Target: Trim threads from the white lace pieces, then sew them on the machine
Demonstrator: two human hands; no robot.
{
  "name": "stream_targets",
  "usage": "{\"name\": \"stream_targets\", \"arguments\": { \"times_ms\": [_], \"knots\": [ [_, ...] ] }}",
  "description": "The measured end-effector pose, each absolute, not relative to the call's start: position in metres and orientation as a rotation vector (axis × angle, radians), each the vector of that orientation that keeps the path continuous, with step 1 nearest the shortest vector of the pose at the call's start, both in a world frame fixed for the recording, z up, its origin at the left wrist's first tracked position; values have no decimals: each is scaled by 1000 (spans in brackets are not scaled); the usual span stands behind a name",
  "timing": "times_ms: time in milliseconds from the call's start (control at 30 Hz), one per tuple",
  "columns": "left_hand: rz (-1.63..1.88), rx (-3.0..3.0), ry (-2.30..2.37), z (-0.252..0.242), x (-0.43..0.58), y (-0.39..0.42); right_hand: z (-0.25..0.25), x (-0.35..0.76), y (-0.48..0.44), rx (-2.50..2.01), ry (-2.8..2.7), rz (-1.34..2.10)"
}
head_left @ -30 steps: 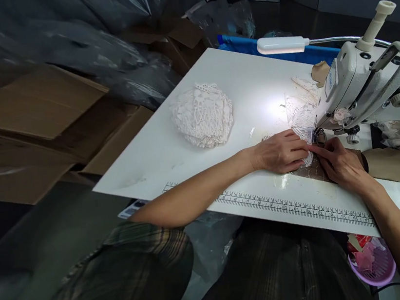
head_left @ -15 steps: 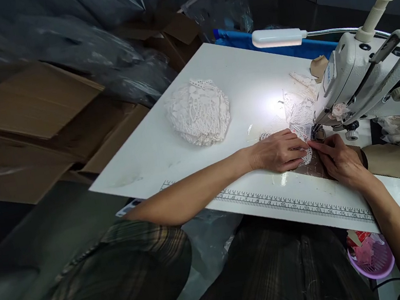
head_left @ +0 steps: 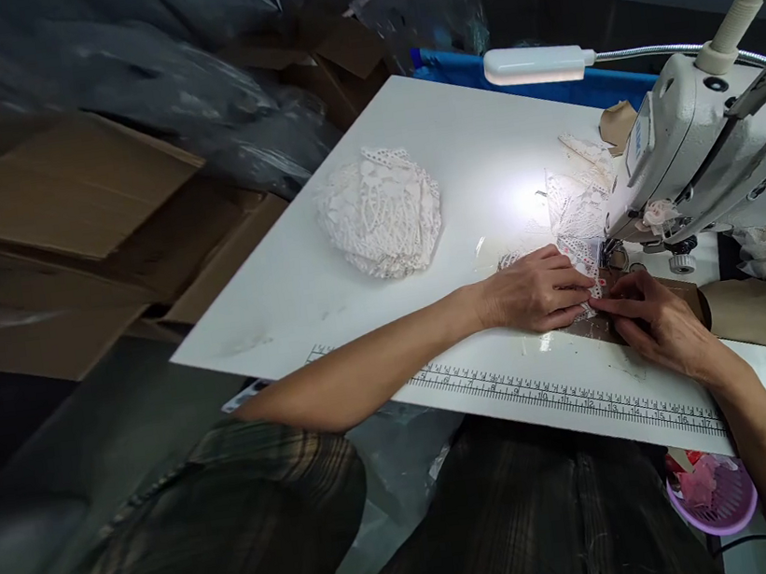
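Sewing machine (head_left: 677,131) partly hides lace (head_left: 574,205) — white bundle (head_left: 384,216) left, purple basket (head_left: 732,512) below.

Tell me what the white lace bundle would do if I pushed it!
The lace bundle would probably squash softly, since its layers look thin and crumpled. It seems light for its size, being full of little holes. It would likely slide on the table rather than roll, as it sits in a broad heap.
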State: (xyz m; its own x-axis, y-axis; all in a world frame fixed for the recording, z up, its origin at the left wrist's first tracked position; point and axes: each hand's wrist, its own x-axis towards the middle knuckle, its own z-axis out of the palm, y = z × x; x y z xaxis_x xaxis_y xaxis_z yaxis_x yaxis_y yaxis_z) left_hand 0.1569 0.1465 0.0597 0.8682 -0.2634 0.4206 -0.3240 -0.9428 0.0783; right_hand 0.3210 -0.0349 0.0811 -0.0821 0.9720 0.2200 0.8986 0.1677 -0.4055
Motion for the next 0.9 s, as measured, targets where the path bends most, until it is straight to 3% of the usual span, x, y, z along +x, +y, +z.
{"name": "stream_targets", "arguments": {
  "times_ms": [900],
  "knots": [
    [629, 3078, -398, 65, 157, 150, 77, 317, -35, -1796, -2069, 84]
  ]
}}
